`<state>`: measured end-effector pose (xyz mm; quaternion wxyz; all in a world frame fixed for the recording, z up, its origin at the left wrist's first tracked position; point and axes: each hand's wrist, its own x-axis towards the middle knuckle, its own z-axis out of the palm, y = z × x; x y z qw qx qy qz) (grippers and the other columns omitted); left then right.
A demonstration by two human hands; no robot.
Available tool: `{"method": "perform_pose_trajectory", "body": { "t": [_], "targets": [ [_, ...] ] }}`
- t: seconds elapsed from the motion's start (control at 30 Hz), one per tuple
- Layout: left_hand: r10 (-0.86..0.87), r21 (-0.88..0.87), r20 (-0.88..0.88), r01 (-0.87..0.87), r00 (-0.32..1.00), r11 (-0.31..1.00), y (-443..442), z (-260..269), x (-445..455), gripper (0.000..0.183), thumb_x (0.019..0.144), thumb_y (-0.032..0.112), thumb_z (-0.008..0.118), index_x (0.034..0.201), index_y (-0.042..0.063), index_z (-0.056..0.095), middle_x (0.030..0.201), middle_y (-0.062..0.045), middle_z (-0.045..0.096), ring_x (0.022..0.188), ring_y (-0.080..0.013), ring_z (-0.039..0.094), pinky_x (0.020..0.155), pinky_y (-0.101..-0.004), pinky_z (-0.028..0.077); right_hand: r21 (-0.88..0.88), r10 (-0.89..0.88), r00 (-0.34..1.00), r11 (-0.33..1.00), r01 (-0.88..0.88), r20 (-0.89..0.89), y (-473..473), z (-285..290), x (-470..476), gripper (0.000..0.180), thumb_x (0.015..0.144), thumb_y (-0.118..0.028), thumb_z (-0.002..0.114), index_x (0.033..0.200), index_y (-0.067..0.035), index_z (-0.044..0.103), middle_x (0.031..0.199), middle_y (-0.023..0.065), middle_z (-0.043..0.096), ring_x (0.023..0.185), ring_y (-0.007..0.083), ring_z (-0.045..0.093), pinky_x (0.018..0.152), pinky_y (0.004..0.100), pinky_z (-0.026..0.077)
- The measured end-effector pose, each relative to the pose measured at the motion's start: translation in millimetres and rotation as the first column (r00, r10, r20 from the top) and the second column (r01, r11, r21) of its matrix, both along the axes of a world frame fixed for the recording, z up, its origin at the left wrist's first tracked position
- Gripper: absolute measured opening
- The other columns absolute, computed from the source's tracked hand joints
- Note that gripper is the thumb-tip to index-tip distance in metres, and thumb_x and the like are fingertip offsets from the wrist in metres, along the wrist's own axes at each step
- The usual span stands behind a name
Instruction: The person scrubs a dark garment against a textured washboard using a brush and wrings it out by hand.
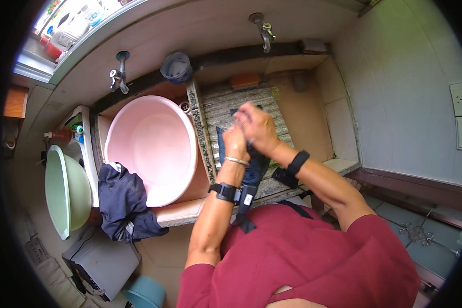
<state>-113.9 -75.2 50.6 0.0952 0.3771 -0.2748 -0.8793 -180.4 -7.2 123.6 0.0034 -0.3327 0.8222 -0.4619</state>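
Observation:
My left hand (235, 139) and my right hand (257, 125) are close together above a ridged stone washboard (233, 101) in the right basin. Both are closed on a dark blue wet cloth (254, 167), which lies across the ridges beneath them; the part between my fingers is blurred and mostly hidden. At the back of the washboard lies an orange-brown scrubbing brush (245, 81). To the left, a large pink plastic basin (150, 150) fills the left sink. A dark navy garment (125, 204) hangs over the front edge beside it.
Two wall taps (119, 75) (266, 34) stick out above the sinks. A small plastic tub (176, 68) stands on the back ledge, by the stone divider (201, 129). At the left are a green basin (69, 192), a grey box (104, 261) and a blue bucket (146, 290).

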Motion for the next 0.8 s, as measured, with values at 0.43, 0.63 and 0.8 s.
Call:
{"method": "perform_pose_trajectory", "body": {
  "t": [0.43, 0.63, 0.8],
  "targets": [
    [-0.065, -0.156, 0.274, 0.111, 0.96, 0.981, -9.3, 85.0, 17.5, 0.031, 0.108, 0.031, 0.06, 0.097, 0.003, 0.069, 0.085, -0.003, 0.065, 0.073, -0.0145, 0.059, 0.065, -0.0312, 0.049, -0.056, 0.068, 0.997, 0.996, -0.067, 0.021, 0.1, 11.3, 22.9, 0.016, 0.093, -0.005, 0.064, 0.109, -0.004, 0.068, 0.098, 0.0202, 0.073, 0.086, 0.039, 0.073, 0.078, 0.0443, 0.058],
    [-0.125, -0.314, -0.095, 0.089, 0.988, 0.945, -30.7, 24.0, 21.0, 0.037, 0.108, 0.028, 0.062, 0.078, 0.006, 0.065, 0.074, 0.003, 0.056, 0.066, -0.0114, 0.048, 0.06, -0.0311, 0.041, -0.1, 0.13, 0.985, 0.985, -0.142, -0.116, -11.2, 43.9, 49.7, 0.011, 0.096, -0.009, 0.064, 0.107, -0.005, 0.064, 0.095, 0.0192, 0.071, 0.089, 0.0384, 0.071, 0.079, 0.045, 0.057],
    [-0.236, -0.543, 0.077, 0.239, 0.969, 0.805, -8.7, 78.5, 15.7, 0.036, 0.111, 0.028, 0.052, 0.083, 0.009, 0.065, 0.078, 0.001, 0.059, 0.062, -0.0143, 0.05, 0.057, -0.0311, 0.044, 0.106, -0.191, 0.975, 0.978, 0.18, 0.109, 4.9, 9.8, -14.0, 0.01, 0.098, -0.007, 0.06, 0.105, -0.002, 0.065, 0.092, 0.0214, 0.071, 0.087, 0.0399, 0.072, 0.074, 0.0457, 0.057]
  ]
}}
